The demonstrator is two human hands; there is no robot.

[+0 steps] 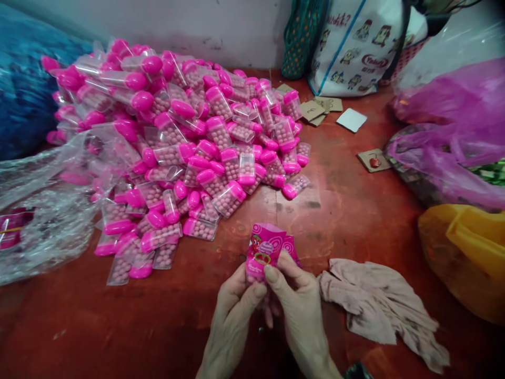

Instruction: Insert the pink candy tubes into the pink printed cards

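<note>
Both of my hands hold a small pink printed packet (265, 249) low in the middle of the view, above a dark red table (347, 205). My left hand (232, 316) pinches its lower left side with thumb and fingers closed. My right hand (302, 310) grips its right side, thumb pressed on the front. Behind them, at the centre left, lies a large heap of clear flat candy boxes with pink caps (185, 142), filled with small pink balls.
Crumpled clear plastic (43, 216) lies at the left and a pinkish cloth (379, 305) beside my right hand. Purple plastic bags (453, 131), a yellow bag (469, 252), a printed white bag (355, 47) and cardboard scraps (351, 120) fill the right and back.
</note>
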